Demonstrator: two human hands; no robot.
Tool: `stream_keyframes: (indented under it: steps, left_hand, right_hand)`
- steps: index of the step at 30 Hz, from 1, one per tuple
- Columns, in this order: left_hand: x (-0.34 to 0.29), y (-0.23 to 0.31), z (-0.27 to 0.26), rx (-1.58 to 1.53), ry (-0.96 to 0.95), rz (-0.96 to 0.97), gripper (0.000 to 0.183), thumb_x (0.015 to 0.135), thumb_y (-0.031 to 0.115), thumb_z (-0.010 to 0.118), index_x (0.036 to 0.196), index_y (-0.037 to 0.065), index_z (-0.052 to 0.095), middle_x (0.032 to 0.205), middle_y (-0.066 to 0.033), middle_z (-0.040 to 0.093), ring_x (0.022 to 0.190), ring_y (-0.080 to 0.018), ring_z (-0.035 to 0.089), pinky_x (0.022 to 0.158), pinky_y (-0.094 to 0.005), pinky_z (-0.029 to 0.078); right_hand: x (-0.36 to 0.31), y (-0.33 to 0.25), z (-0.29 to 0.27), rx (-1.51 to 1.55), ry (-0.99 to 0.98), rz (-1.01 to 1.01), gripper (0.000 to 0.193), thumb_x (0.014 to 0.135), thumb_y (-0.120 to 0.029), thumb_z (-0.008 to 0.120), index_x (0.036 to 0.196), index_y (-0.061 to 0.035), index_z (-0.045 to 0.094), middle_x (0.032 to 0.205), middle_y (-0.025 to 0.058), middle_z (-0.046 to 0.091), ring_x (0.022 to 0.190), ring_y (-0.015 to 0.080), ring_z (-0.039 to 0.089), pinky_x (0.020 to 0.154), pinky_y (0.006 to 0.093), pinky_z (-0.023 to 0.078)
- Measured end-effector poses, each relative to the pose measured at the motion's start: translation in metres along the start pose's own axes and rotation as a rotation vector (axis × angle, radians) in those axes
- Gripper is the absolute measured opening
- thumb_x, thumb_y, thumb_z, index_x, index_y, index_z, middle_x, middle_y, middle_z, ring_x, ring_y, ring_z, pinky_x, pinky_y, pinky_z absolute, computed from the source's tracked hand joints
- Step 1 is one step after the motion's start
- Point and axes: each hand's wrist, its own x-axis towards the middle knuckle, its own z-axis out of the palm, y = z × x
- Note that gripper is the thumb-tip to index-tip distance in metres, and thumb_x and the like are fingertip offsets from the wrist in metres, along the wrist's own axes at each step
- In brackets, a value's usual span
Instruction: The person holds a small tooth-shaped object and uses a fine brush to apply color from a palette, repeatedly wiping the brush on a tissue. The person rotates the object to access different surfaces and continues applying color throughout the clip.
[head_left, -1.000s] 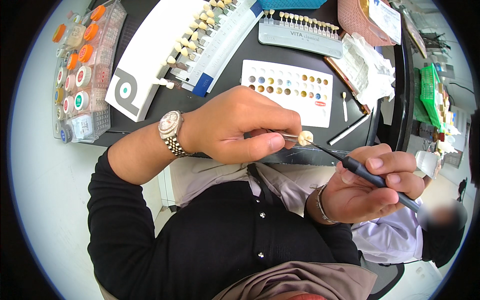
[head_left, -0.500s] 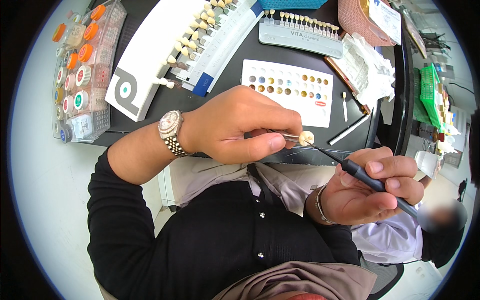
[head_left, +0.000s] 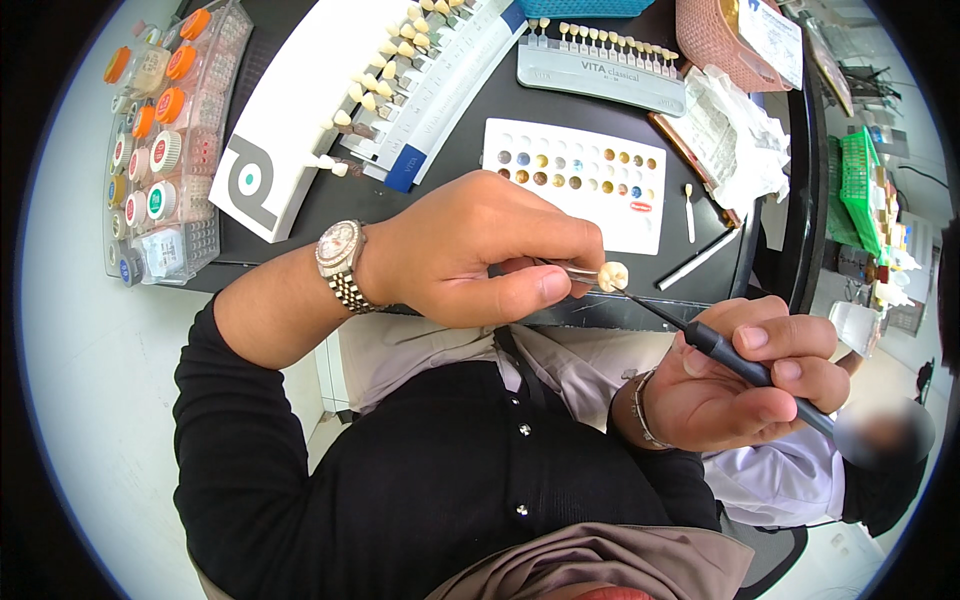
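Observation:
My left hand (head_left: pixel 490 250), a watch on its wrist, is closed around metal tweezers (head_left: pixel 575 271). Their tips hold a cream-coloured dental crown (head_left: pixel 613 276) out over the desk's front edge. In my right hand (head_left: pixel 755 375) is a dark-handled fine brush (head_left: pixel 725 350), pinched between thumb and fingers. Its thin tip meets the lower side of the crown or lies right beside it; which of the two I cannot tell. Just beyond the crown lies a white palette (head_left: pixel 590 225) with rows of small wells, several holding coloured stains.
Shade guides with tooth samples (head_left: pixel 600 85) stand at the back, one on a white stand (head_left: pixel 265 150). Lidded jars (head_left: pixel 165 150) fill a clear rack at left. A small white spatula (head_left: pixel 689 215), a white stick (head_left: pixel 698 262) and crumpled tissue (head_left: pixel 745 150) lie right. Another person sits at lower right.
Hardly anything differs. The brush and my right hand have shifted very slightly, with the tip staying at the crown; my left hand holds still.

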Motion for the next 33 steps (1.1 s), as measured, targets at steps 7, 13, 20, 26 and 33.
stream_keyframes:
  steps: [7,13,20,26,33]
  left_hand:
    - [0.0,0.001,-0.001,0.003,-0.012,-0.013,0.027,0.08,0.023,0.039,0.079,0.002,0.057,0.067,-0.0093,0.058,0.056,-0.0233,0.057,0.054,-0.0309,0.045]
    - [0.001,0.002,-0.003,0.01,-0.04,-0.03,0.027,0.079,0.023,0.04,0.08,0.002,0.057,0.069,-0.0093,0.059,0.058,-0.0236,0.059,0.055,-0.0305,0.046]
    - [0.001,0.003,-0.005,0.024,-0.074,-0.055,0.027,0.079,0.023,0.04,0.08,0.002,0.057,0.069,-0.0094,0.059,0.059,-0.0235,0.059,0.055,-0.0308,0.046]
    - [0.001,0.003,-0.004,0.029,-0.069,-0.041,0.026,0.078,0.022,0.04,0.079,0.002,0.057,0.068,-0.0091,0.059,0.058,-0.0232,0.059,0.055,-0.0305,0.046]
    - [0.0,0.002,-0.002,0.02,-0.027,-0.038,0.026,0.079,0.022,0.039,0.079,0.003,0.056,0.067,-0.0083,0.058,0.056,-0.0225,0.057,0.053,-0.0305,0.045]
  right_hand:
    - [0.0,0.001,-0.003,-0.034,0.025,0.003,0.026,0.091,-0.028,0.047,0.085,-0.005,0.035,0.077,0.0107,0.041,0.043,0.0097,0.034,0.034,0.0155,0.033]
    - [-0.001,0.004,-0.001,0.054,0.08,-0.049,0.031,0.087,-0.025,0.053,0.085,0.0002,0.035,0.077,0.0161,0.05,0.041,0.0186,0.051,0.033,0.0212,0.044]
    - [0.002,0.003,-0.005,0.022,0.063,-0.061,0.031,0.087,-0.026,0.052,0.084,-0.0002,0.036,0.075,0.015,0.05,0.038,0.018,0.049,0.032,0.0214,0.042]
    - [0.002,0.003,-0.002,-0.012,0.06,-0.066,0.028,0.088,-0.026,0.05,0.084,-0.0021,0.036,0.074,0.0127,0.046,0.039,0.0144,0.043,0.033,0.0191,0.038]
    - [0.003,0.006,-0.012,0.034,0.086,-0.075,0.029,0.089,-0.026,0.05,0.085,-0.0009,0.036,0.074,0.015,0.049,0.043,0.0164,0.05,0.033,0.0203,0.043]
